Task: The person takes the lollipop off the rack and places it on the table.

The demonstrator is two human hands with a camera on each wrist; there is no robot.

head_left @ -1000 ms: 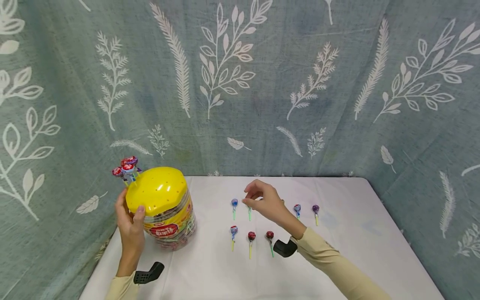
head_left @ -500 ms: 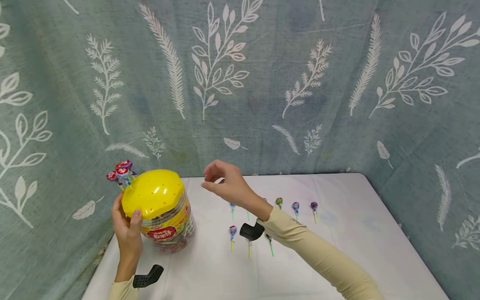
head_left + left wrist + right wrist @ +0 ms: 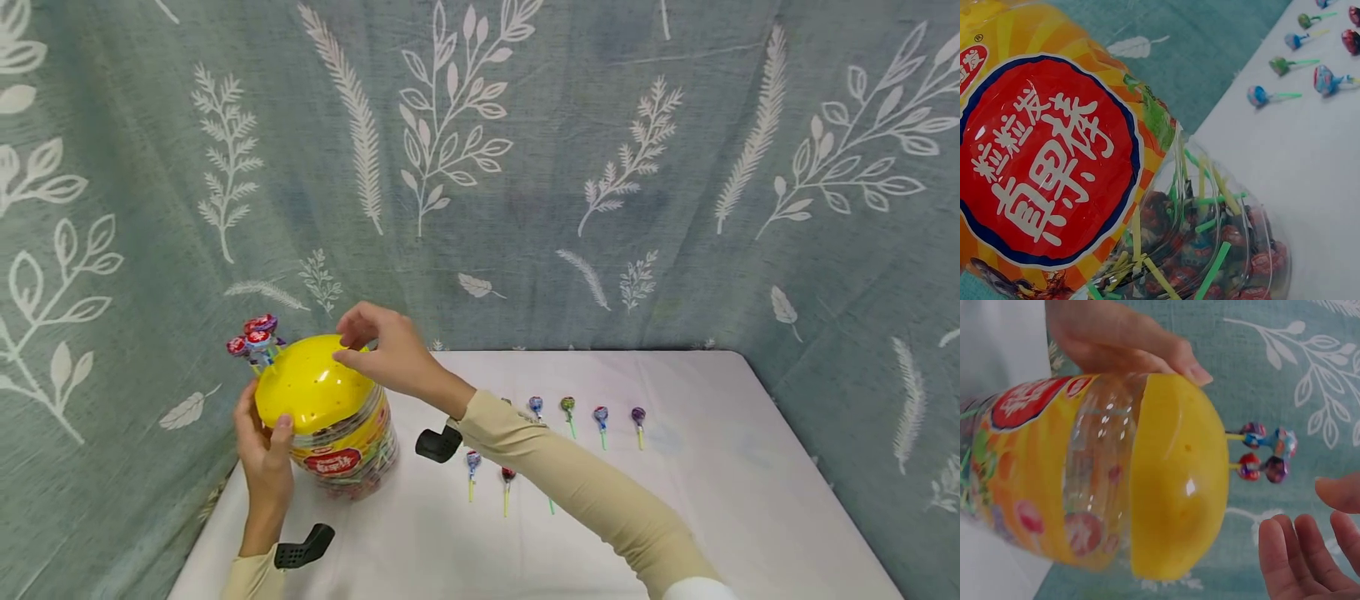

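Observation:
A clear plastic lollipop jar [image 3: 341, 462] with a yellow lid [image 3: 311, 392] leans on the table at the left. My left hand [image 3: 262, 454] grips its upper side, thumb against the lid's edge. Small holes dot the lid, and several wrapped lollipops [image 3: 258, 335] stand by their sticks at its far left. My right hand [image 3: 393, 346] overlaps the lid's right side in the head view. In the right wrist view, the right fingers [image 3: 1297, 556] are relaxed and parted from the thumb, with nothing between them, facing the standing lollipops [image 3: 1260, 453]. More lollipops [image 3: 1210, 250] fill the jar's bottom.
On the white table [image 3: 712, 500], lollipops lie in two rows; a purple one [image 3: 638, 415] ends the back row, and a blue one [image 3: 472, 462] is in the front row. My right forearm hides part of them. A leaf-patterned curtain [image 3: 517, 208] surrounds the table.
My right hand has moved left from above the back row of lollipops to the jar's lid, carrying nothing visible. The left hand and jar have stayed in place.

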